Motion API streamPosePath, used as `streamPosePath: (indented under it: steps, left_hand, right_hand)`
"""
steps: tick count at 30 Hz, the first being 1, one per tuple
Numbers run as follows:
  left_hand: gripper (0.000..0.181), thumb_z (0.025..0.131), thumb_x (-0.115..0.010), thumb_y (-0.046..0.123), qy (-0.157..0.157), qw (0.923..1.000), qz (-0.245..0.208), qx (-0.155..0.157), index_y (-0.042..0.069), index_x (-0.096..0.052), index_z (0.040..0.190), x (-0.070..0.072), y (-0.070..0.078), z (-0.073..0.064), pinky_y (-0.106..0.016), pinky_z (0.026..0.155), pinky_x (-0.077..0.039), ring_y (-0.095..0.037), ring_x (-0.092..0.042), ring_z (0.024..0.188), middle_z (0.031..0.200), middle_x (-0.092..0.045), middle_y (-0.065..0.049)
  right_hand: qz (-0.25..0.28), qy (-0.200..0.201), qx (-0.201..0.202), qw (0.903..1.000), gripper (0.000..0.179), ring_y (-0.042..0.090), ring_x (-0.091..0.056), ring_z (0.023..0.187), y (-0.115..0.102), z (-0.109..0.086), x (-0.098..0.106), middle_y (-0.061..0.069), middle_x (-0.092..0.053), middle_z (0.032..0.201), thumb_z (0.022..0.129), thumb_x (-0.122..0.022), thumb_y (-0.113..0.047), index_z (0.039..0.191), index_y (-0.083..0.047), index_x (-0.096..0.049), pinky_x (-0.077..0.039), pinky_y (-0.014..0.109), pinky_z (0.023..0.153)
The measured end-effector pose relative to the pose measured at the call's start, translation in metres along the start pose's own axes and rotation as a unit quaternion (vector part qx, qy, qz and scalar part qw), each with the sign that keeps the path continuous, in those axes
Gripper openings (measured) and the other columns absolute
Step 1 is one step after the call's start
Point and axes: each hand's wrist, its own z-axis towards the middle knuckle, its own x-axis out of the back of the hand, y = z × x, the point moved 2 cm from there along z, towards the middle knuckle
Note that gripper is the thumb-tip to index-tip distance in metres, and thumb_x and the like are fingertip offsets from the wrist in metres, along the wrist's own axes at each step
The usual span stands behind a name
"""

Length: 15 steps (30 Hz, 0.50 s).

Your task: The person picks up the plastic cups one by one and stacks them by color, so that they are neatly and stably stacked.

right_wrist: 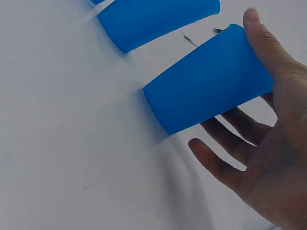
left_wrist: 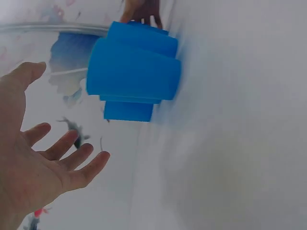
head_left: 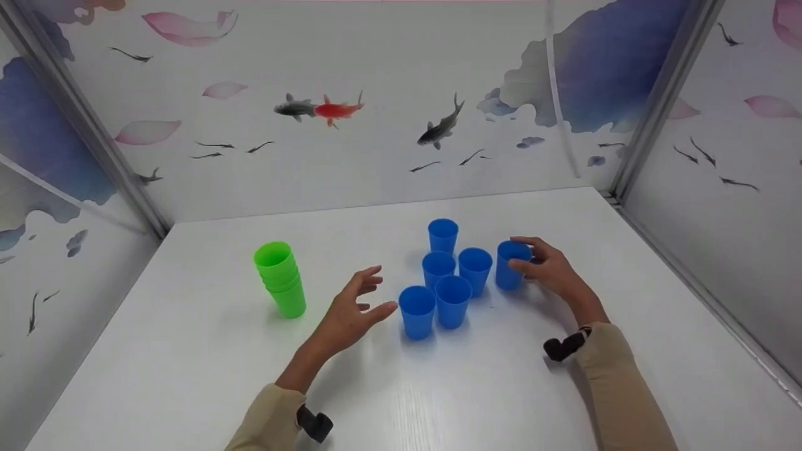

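My right hand (head_left: 554, 272) holds a blue cup (head_left: 509, 277) near its rim, thumb on the near side and fingers round the far side. In the right wrist view this cup (right_wrist: 208, 84) stands with its base at the tabletop. My left hand (head_left: 343, 318) hovers over the table with fingers spread and nothing in it. Its thumb points toward the nearest blue cup (head_left: 417, 316), right by the rim. Several other upright blue cups, among them a rear one (head_left: 443, 235), stand close together between the hands.
A stack of green cups (head_left: 288, 294) stands to the left, tilted slightly in the head view. White panels (head_left: 376, 169) painted with fish and petals enclose the white table (head_left: 401, 394) at the back and sides. Both wrists wear small black devices (head_left: 315, 424).
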Motion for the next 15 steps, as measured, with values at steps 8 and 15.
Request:
streamPosePath:
  steps: [8, 15]
  left_hand:
    - [0.086, 0.086, -0.074, 0.05, -0.029, 0.9996, 0.005, 0.001, 0.02, -0.032, 0.154, -0.02, 0.0, 0.01, -0.054, 0.111, -0.045, -0.036, -0.047, 0.141, 0.153, -0.047, -0.014]
    - [0.087, 0.082, -0.079, 0.048, -0.041, 0.999, 0.014, 0.01, 0.02, -0.036, 0.152, -0.03, 0.003, 0.022, -0.054, 0.108, -0.048, -0.036, -0.049, 0.139, 0.149, -0.051, -0.012]
  right_hand:
    - [0.004, -0.003, 0.003, 1.0, 0.071, 0.045, -0.039, 0.14, 0.003, 0.001, 0.003, 0.027, -0.031, 0.158, 0.098, -0.063, -0.041, 0.158, -0.023, -0.03, -0.042, 0.059, 0.112]
    - [-0.014, -0.002, 0.007, 0.9999, 0.075, 0.048, -0.031, 0.146, -0.003, -0.004, 0.005, 0.026, -0.03, 0.16, 0.094, -0.067, -0.048, 0.156, -0.02, -0.034, -0.034, 0.064, 0.116]
